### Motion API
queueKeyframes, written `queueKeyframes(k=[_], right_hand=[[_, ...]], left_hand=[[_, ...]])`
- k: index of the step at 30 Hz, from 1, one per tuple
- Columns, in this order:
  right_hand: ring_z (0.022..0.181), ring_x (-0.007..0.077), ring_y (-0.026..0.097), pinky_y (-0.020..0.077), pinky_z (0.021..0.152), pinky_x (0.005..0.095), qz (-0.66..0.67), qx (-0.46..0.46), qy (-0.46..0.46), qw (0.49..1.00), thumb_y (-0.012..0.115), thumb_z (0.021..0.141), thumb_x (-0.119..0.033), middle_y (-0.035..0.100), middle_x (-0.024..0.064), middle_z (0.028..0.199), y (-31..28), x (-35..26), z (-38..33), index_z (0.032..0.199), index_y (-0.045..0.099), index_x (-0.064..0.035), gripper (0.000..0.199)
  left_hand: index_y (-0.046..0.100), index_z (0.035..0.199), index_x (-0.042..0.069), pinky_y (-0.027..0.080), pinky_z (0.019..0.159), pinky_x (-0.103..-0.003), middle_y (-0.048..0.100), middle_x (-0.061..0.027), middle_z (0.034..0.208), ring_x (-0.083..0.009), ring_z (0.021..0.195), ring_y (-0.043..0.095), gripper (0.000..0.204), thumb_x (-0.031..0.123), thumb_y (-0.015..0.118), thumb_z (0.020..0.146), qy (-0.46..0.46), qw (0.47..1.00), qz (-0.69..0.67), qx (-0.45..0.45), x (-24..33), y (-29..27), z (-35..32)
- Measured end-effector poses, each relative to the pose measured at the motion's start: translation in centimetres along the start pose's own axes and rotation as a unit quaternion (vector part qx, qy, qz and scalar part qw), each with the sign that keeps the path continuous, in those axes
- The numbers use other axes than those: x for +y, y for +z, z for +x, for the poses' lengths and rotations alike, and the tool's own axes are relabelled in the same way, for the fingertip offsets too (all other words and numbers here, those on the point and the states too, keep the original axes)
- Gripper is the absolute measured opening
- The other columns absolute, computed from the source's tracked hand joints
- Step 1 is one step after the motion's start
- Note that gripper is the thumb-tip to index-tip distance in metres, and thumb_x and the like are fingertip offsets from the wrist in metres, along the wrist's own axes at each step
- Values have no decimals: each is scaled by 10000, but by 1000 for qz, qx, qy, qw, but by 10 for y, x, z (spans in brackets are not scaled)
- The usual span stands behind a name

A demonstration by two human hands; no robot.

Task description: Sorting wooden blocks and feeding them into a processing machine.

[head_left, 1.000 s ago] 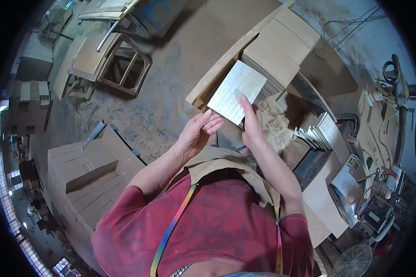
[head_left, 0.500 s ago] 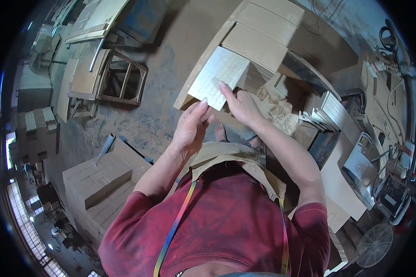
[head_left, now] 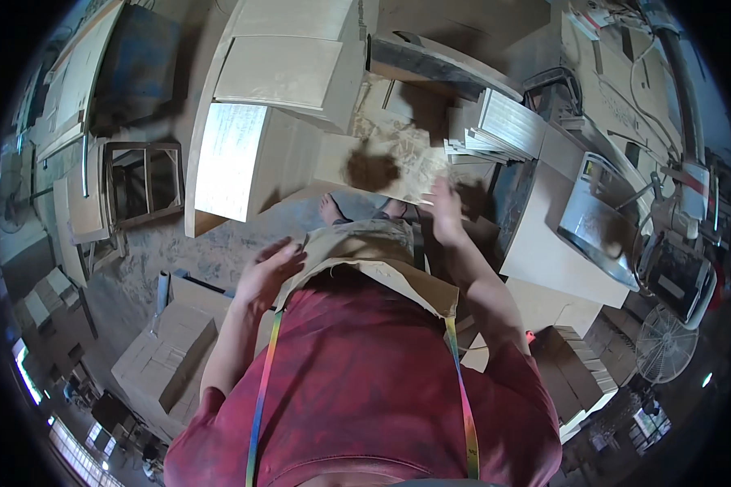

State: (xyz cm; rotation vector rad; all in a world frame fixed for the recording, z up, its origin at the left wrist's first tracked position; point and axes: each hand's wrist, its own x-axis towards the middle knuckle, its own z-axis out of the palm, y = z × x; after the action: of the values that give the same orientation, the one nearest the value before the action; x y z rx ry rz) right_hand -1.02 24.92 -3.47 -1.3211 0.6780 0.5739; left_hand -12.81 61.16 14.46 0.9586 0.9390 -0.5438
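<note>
A stack of panels topped by a pale whitish rectangular board [head_left: 229, 158] stands to the front left, at the near end of a row of tan stacks. Neither hand touches it. My left hand [head_left: 270, 269] is in front of my apron [head_left: 349, 247], empty, its fingers stretched out. My right hand [head_left: 444, 213] reaches forward, also empty with fingers apart, over the near edge of a surface strewn with sawdust [head_left: 398, 158]. Just beyond that hand, a fanned stack of thin pale boards [head_left: 503, 126] lies at the right.
Taller tan panel stacks [head_left: 280, 69] rise behind the pale board. On the right is a bench with a grey metal machine [head_left: 599, 215] and, lower, a round fan [head_left: 666, 342]. Cardboard boxes [head_left: 166, 353] sit at my left, and an open wooden frame [head_left: 144, 185] stands beyond them.
Both hands have let go of the pale board, which stays on its stack. My view has swung right, my left hand has drawn back, and my right hand has moved toward the fanned boards.
</note>
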Motion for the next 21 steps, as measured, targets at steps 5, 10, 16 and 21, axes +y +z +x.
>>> queueKeyframes(k=[5,10,16,21], right_hand=[[833,229,709,571,728,363,23,45,-36,998,618,1103,-388,696,103,1064,-45,46,22,1370,634,7,477],[792,364,710,590,773,447,-511,-19,-323,796,643,1031,-271,752,201,1007,53,9,62,1279,686,17,383],[1094,437,692,603,881,515,-373,91,-103,918,713,933,-392,669,255,1375,130,-48,175,1356,628,-12,575],[1242,427,618,598,937,497,-675,185,-337,629,731,901,-529,572,246,1475,117,-30,205,1364,589,-10,710]], left_hand=[[664,1373,-67,593,905,-309,762,-100,1041,-179,960,725,490,208,796,990,72,943,321,-45,-53,23,129],[683,1373,-8,570,838,-294,764,-93,1082,-151,929,692,480,204,823,965,188,903,378,75,-52,109,189],[651,1429,-28,594,888,-348,785,-159,1173,-238,977,747,554,266,792,981,94,822,560,-47,-92,27,125],[632,1440,-71,585,888,-335,783,-162,1187,-232,978,728,572,225,796,978,42,908,416,27,-126,-29,93]])
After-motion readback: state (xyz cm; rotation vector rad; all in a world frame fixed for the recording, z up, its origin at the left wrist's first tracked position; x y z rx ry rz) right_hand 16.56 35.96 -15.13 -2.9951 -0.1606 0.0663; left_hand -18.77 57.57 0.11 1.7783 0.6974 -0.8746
